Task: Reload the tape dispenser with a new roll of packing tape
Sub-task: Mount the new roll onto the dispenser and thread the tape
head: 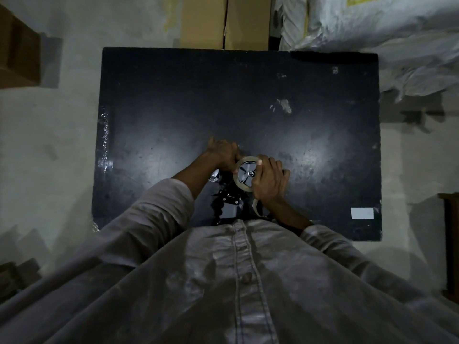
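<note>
- the person stands at the near edge of a dark table, both hands working close together just above its surface.
- the tape dispenser sits between the forearms, its black frame and toothed edge pointing back toward the grey shirt.
- a roll of packing tape, clear-brownish, is seated on the dispenser's spoked hub, side face up toward the camera.
- the right hand is wrapped around the roll's right rim, thumb lying over the top edge.
- the left hand is curled at the roll's upper left, fingers pinched at the rim; what exactly it grips is too dim to tell.
- a small round metal part shows just under the left wrist.
- a white label lies near the table's right front corner, well apart from the hands.
- cardboard boxes stand beyond the far edge.
</note>
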The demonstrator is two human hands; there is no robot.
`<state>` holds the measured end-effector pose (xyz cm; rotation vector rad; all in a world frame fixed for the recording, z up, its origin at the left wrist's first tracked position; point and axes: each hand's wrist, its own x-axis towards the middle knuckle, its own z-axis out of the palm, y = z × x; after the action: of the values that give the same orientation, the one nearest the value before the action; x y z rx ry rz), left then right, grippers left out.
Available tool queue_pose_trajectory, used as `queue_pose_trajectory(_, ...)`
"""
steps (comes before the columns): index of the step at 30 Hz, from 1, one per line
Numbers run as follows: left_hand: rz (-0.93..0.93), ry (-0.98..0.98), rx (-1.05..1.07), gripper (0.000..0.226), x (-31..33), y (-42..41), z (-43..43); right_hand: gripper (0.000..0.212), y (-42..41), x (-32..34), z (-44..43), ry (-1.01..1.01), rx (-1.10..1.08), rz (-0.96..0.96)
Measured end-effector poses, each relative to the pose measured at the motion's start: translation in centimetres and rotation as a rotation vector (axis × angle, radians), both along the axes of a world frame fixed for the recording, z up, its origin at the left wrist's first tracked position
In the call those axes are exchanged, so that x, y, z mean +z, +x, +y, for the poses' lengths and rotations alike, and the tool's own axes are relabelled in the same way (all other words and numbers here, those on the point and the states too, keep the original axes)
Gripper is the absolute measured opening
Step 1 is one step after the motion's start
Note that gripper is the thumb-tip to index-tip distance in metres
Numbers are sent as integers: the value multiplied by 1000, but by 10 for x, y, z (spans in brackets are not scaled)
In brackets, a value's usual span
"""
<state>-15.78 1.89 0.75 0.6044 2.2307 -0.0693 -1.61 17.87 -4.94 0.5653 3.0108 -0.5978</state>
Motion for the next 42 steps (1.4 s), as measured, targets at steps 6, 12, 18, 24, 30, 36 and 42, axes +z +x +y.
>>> queue_pose_trajectory(6, 58, -16, -22, 66, -1, 5, 3, 38, 0, 0, -1, 60, 15, -39)
queue_pose_trajectory(12, 122, -41, 2, 75, 3, 13, 4, 40, -1, 1, -3, 104, 29, -62)
queue_pose_trajectory(18, 295, -17, 118, 55, 20, 20, 7, 50, -6, 2, -2, 143, 44, -77)
queue_pose_trajectory(24, 508, 283, 370, 74, 19, 62, -31, 60, -5, 4, 7, 167, 67, -116)
queue_pose_trajectory(30, 559, 634, 1211, 18, 15, 122, -81, 68, -7, 7, 7, 165, 94, -60)
queue_pose_trajectory(36, -294, 737, 1622, 16, 6, 140, -91, 64, -8, 17, 6, 118, 140, -11)
queue_pose_trajectory(42, -444, 680, 1564, 35, 1, 133, -86, 57, -4, 26, 6, 101, 228, -16)
